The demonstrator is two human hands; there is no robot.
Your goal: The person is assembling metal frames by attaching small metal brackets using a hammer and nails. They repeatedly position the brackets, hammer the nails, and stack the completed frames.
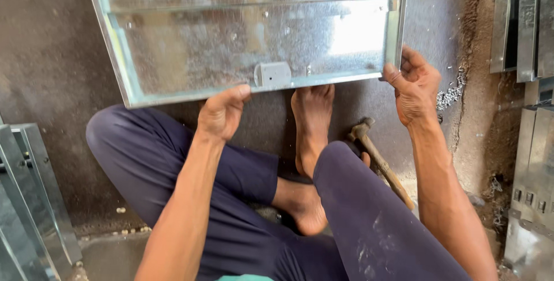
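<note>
Because the galvanized sheet-metal panel (254,33) looks stiff, light and sharp-edged, left hand (221,113) clenches its six-o'clock rim, right hand (414,87) grasps the four-o'clock corner.

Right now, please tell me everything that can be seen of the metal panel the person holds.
The metal panel looks like shiny galvanised sheet, flat, with folded edges and a raised crossbar. A small grey bracket sits at its near edge, with rivets around it. It is tilted and runs out of view at the top. The left hand holds the near edge, the right hand the near right corner; a bare foot lies just below.
</note>
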